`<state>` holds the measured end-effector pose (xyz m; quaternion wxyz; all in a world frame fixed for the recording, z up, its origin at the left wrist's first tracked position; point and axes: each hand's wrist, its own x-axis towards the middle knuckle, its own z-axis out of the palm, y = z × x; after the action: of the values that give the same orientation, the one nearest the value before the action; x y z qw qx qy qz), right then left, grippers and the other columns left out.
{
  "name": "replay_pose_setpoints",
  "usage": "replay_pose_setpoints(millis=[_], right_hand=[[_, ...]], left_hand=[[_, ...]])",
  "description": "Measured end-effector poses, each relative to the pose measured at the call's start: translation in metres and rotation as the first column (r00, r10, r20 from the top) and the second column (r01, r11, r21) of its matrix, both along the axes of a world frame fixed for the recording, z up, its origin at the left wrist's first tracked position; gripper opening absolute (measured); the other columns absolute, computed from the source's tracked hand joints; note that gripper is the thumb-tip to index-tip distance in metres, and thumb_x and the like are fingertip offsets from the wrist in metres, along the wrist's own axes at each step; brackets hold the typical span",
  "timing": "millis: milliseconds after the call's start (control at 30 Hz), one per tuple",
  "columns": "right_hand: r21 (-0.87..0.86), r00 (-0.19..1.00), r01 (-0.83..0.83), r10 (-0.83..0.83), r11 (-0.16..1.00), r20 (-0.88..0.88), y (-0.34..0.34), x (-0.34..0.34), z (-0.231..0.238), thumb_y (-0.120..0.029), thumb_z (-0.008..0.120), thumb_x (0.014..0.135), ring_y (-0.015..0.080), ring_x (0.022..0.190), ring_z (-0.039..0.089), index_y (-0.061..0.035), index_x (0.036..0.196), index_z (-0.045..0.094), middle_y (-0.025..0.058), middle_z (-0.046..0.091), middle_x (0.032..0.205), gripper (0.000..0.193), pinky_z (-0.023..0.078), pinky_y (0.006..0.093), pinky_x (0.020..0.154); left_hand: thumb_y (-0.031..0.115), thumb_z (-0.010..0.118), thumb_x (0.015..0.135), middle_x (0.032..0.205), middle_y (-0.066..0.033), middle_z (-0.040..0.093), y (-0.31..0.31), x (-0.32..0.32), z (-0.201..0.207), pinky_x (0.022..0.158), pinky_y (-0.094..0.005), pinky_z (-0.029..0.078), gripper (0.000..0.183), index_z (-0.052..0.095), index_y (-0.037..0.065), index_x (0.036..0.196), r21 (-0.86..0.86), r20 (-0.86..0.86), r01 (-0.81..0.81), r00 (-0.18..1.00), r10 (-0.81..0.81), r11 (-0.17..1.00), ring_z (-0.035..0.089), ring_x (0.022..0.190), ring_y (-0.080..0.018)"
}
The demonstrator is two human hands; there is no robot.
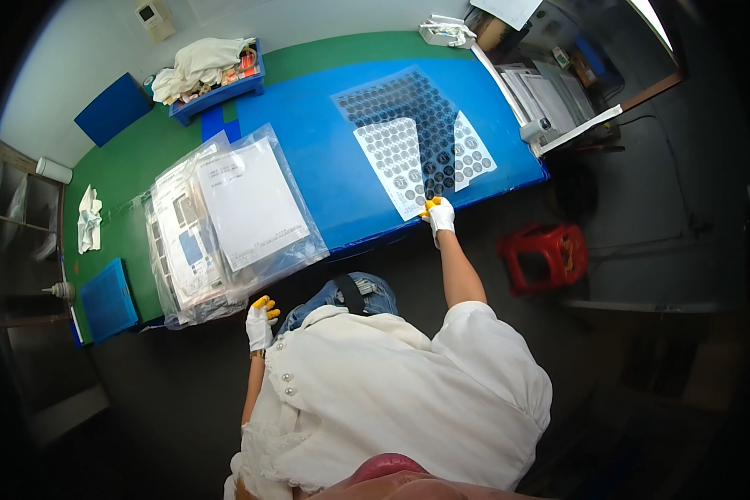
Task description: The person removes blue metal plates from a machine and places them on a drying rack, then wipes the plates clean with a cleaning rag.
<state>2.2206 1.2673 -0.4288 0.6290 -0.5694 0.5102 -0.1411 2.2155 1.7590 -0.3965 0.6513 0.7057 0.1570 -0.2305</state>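
The right hand (438, 215) hides some dotted film (430, 137); the white page (257, 204) is illegible.

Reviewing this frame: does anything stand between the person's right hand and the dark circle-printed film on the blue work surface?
Nothing visible does. The gloved right hand is right at the near end of the dark circle-printed film, with no object in between; the plastic-sleeved papers lie off to the left.

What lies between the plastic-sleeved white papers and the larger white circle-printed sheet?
Only blue table covering separates the papers from that sheet, as the head view shows.
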Motion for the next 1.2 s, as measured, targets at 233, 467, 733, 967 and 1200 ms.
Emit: replay_pose_setpoints(millis=[233,467,733,967,1200], right_hand=[[0.11,0.994,-0.089,0.095,0.99,-0.047,0.006,-0.002,0.016,-0.016,0.048,0.077,0.0206,0.052,0.056,-0.0018,0.086,0.05,0.0097,0.056,0.069,0.017,0.046,0.0269,0.043],[0.354,0.931,-0.311,0.357,0.882,-0.072,0.021,-0.026,0.02,-0.053,0.036,0.076,0.0226,0.052,0.056,-0.0007,0.083,0.052,0.0115,0.057,0.069,0.055,0.043,0.0289,0.046],[0.657,0.879,-0.408,0.467,0.633,0.096,0.073,-0.036,0.009,-0.054,0.018,0.08,0.0284,0.079,0.055,0.0019,0.098,0.047,0.0169,0.054,0.093,0.065,0.042,0.0345,0.067],[0.615,0.741,-0.551,0.67,0.565,0.048,0.066,-0.044,0.041,-0.05,0.034,0.078,0.0219,0.066,0.058,0.0012,0.089,0.053,0.0126,0.058,0.082,0.056,0.047,0.0268,0.057],[0.507,0.362,-0.822,0.926,0.26,0.111,0.083,-0.008,0.082,-0.046,0.04,0.078,0.0195,0.063,0.057,0.0029,0.092,0.052,0.0128,0.057,0.077,0.052,0.046,0.0246,0.055]], left_hand=[[0.013,0.035,0.083,0.091,-0.0056,0.055,0.0,-0.005,0.001,0.056,-0.0216,0.043,0.024,0.046,0.008,0.104,0.011,-0.018,-0.042,0.999,0.042,0.999,0.054,0.068,-0.0106],[0.015,0.054,0.075,0.089,-0.0088,0.056,-0.006,-0.013,-0.017,0.07,-0.0244,0.042,0.029,0.049,0.002,0.099,0.082,-0.099,0.329,0.942,-0.321,0.941,0.053,0.078,-0.0155],[0.005,0.054,0.071,0.094,-0.0153,0.053,-0.018,0.012,-0.061,0.072,-0.0278,0.043,0.032,0.046,-0.001,0.101,-0.084,-0.421,0.415,0.809,-0.41,0.906,0.052,0.084,-0.019],[0.014,0.038,0.079,0.09,-0.0095,0.055,-0.011,0.015,-0.135,0.075,-0.0275,0.041,0.027,0.049,0.0,0.099,-0.174,-0.368,0.758,0.542,-0.755,0.629,0.053,0.079,-0.019],[0.019,0.034,0.081,0.089,-0.0067,0.056,-0.053,-0.002,-0.051,0.074,-0.0279,0.042,0.029,0.051,0.003,0.098,-0.307,-0.552,0.399,0.665,-0.503,0.864,0.054,0.077,-0.0171]])
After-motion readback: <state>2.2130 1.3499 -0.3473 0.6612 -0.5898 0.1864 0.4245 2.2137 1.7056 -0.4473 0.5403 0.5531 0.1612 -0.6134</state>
